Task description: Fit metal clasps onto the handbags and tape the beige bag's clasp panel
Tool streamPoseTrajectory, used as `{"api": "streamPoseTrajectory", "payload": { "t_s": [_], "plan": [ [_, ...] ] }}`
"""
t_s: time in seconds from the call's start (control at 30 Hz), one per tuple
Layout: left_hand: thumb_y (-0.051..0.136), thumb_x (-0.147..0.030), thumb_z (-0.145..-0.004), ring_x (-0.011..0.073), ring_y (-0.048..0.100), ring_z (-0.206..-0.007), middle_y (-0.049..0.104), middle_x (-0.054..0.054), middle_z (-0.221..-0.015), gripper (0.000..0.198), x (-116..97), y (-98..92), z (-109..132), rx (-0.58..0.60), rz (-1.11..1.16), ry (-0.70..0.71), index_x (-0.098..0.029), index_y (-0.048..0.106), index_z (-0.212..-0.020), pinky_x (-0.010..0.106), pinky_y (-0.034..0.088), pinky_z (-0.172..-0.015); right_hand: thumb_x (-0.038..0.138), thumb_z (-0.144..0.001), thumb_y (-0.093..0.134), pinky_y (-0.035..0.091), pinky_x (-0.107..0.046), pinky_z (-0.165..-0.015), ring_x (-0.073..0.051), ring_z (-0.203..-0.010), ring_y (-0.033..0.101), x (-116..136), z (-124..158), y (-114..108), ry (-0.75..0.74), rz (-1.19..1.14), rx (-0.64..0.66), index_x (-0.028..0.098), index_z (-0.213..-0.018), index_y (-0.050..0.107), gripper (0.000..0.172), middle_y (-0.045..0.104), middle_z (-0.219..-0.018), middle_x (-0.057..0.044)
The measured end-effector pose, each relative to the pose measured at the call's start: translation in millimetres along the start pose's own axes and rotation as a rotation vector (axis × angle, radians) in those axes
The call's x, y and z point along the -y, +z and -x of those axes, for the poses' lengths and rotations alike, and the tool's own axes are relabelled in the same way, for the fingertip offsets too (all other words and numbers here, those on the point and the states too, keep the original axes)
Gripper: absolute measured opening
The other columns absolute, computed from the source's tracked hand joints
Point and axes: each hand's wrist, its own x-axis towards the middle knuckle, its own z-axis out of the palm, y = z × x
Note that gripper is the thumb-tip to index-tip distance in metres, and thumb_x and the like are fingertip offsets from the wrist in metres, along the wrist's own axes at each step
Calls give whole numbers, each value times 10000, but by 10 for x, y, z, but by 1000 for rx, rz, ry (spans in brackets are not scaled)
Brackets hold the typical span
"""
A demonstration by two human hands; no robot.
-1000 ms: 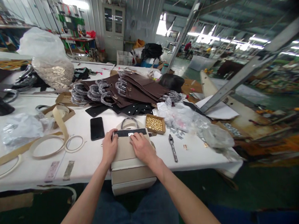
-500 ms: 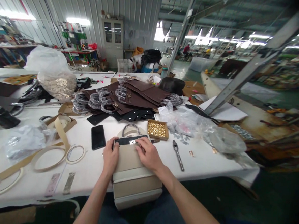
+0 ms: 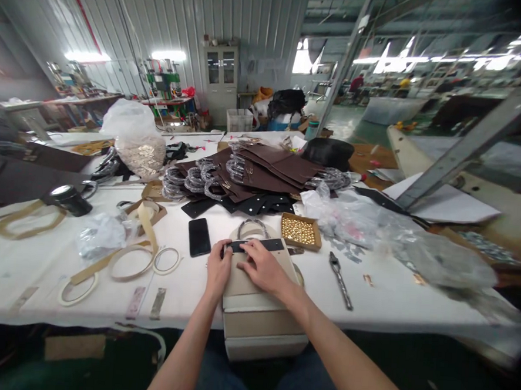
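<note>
A beige handbag [image 3: 257, 321] lies on the table's front edge and partly on my lap, its metal handle [image 3: 252, 223] pointing away from me. A black strip [image 3: 270, 244] lies across its upper edge. My left hand [image 3: 217, 270] pinches the strip's left end, fingers curled. My right hand [image 3: 263, 270] rests on the bag with its fingers stretched over the middle of the strip, pressing it down.
A black phone [image 3: 199, 236] lies left of the bag; right of it are a small box of gold studs [image 3: 300, 231] and pliers [image 3: 340, 280]. Behind are stacked brown leather pieces [image 3: 266, 166] and crumpled plastic bags [image 3: 351, 215]. Beige straps and tape rings [image 3: 128, 257] lie left.
Both hands stay on the strip. My right fingers have slid left over the small light tag at its middle. The view has shifted, so the bag sits further right.
</note>
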Motion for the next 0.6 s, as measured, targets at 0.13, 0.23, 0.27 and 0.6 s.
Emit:
{"api": "streamPoseTrajectory", "payload": {
  "t_s": [0.13,0.23,0.27,0.6],
  "plan": [
    [599,-372,-1058,273,709,-1057,776,77,-1184,307,-19,-55,-12,59,-35,-19,-249,761,-1288,407,564,-1008,214,-1072,738,629,-471,-1007,-296,-1092,698,-44,103,-1,39,83,-166,232,-1451,688,383,652,-1318,-127],
    [556,-365,-1096,286,714,-1092,777,77,-1186,290,-97,-59,17,53,-96,30,-245,751,-1274,426,555,-1030,245,-1026,808,633,-491,-969,-292,-995,693,-60,213,-67,149,183,-295,215,-1430,690,422,654,-1276,-128],
    [531,-351,-1109,292,714,-1119,775,78,-1199,284,-121,-53,28,39,-125,58,-249,747,-1263,435,546,-1050,252,-1018,822,635,-488,-950,-285,-962,689,-59,237,-91,159,202,-287,216,-1411,692,416,656,-1247,-120],
    [457,-278,-1131,293,717,-1154,771,91,-1217,297,-102,9,41,-22,-144,128,-238,734,-1228,436,556,-1047,328,-1095,787,637,-467,-982,-312,-1115,703,-1,269,-210,107,328,-111,245,-1337,680,277,659,-1270,-103]
  ]
}}
